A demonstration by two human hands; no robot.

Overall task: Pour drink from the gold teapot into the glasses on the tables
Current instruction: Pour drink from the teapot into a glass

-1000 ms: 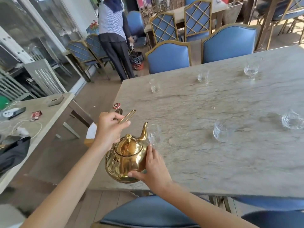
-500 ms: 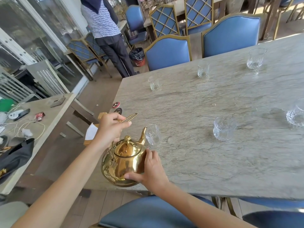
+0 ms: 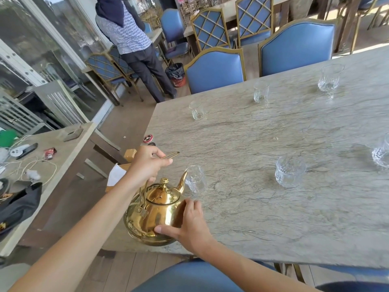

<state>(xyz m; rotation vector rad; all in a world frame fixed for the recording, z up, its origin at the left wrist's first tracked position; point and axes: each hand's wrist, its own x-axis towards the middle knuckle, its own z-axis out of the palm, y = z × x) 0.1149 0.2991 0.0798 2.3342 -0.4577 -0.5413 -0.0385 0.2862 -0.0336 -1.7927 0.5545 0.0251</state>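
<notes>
My left hand point(image 3: 147, 165) grips the gold teapot point(image 3: 153, 211) by its handle — my right hand point(image 3: 187, 226) steadies its side — spout at the rim of the nearest glass point(image 3: 195, 181) on the table point(image 3: 273, 218).

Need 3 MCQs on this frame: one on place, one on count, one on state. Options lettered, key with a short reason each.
1. Where is the gold teapot's spout tip?
A. At the rim of the nearest glass
B. Over the far-right glass
C. Pointing at the floor

2. How many glasses show on the marble table?
A. Three
B. Six
C. Nine

3. How are the hands placed on the teapot?
A. Both on the lid
B. Left hand on the raised handle, right hand against the body
C. Neither hand touches it

Key: 1 A, the spout tip sits right at that glass's rim. 2 B, two near the front, three along the far side, one cut off at the right edge. 3 B, the left hand's fingers close round the wire handle while the right palm steadies the pot's side.
</notes>
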